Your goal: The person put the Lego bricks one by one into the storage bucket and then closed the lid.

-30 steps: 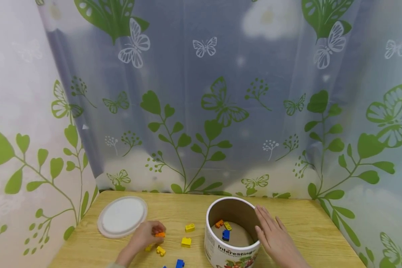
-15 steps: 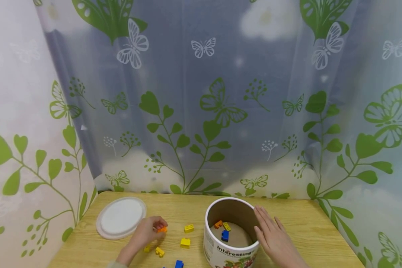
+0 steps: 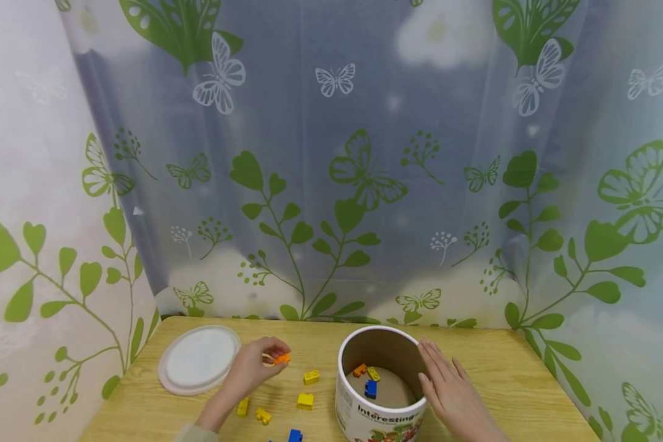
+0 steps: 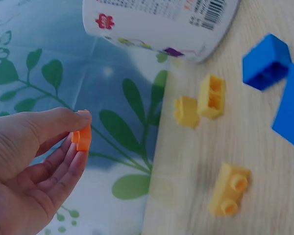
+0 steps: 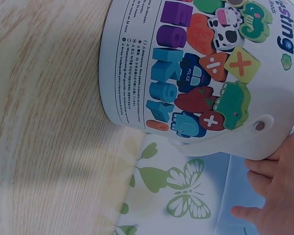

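Observation:
My left hand [image 3: 253, 365] pinches an orange toy brick [image 3: 282, 358] between thumb and fingers, raised above the table to the left of a round tub. The left wrist view shows the same orange brick [image 4: 82, 138] at the fingertips. My right hand [image 3: 452, 388] rests with straight fingers against the right side of the white printed tub [image 3: 355, 402]. In the right wrist view, that hand [image 5: 279, 181] touches the tub wall near the handle rivet. Inside the tub lie an orange brick [image 3: 360, 370], a yellow brick [image 3: 374, 374] and a blue brick [image 3: 371, 388].
Several yellow bricks, such as this yellow brick [image 3: 305, 401], lie on the wooden table [image 3: 287, 334] left of the tub. A blue brick [image 3: 295, 435] is at the front edge of view. A round white lid [image 3: 201, 359] lies at the left. Patterned curtain [image 3: 309, 184] hangs behind.
My left hand has lifted the orange brick off the table and moved it up and to the right, uncovering a yellow brick. The right hand stays against the tub.

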`<state>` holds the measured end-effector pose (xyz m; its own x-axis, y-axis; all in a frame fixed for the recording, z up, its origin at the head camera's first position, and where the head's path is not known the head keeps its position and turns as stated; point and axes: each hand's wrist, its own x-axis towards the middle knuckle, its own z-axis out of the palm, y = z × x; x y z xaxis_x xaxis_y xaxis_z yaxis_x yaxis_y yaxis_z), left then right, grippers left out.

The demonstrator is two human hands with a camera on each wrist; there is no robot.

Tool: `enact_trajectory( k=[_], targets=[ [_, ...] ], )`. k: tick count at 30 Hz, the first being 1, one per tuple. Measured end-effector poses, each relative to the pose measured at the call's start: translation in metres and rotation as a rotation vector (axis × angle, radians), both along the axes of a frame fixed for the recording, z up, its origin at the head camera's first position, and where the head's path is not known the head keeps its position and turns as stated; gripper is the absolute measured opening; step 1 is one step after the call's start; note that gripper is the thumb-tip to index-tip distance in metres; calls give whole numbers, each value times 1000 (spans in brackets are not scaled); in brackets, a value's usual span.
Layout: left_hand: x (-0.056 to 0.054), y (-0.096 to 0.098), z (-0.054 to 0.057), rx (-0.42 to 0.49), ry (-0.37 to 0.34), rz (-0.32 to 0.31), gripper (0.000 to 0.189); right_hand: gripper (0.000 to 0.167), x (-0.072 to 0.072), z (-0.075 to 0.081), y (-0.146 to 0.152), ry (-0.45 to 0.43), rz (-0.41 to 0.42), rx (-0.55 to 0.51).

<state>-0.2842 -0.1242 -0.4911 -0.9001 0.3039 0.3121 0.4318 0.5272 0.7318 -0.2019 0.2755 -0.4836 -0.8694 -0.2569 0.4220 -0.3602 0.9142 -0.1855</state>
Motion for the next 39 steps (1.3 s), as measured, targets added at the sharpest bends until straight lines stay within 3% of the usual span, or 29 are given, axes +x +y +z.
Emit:
enact_trajectory(
  k=[11,17,26,33,39],
  targets=[
    [-1,23,19,31,91,3,22,53,0,-1,0,-8,-9,-1],
    [-3,38,29,32,101,-6,21,53,0,-1,0,-12,-12,2],
    [-6,69,41,64,168,-85,22,53,0,-1,0,18,-7,16],
    [-7,95,48,76,163,-143,19,53,0,-1,-1,20,-3,21],
    [-8,119,48,81,139,-193,19,53,0,0,1,27,5,19]
  ],
)
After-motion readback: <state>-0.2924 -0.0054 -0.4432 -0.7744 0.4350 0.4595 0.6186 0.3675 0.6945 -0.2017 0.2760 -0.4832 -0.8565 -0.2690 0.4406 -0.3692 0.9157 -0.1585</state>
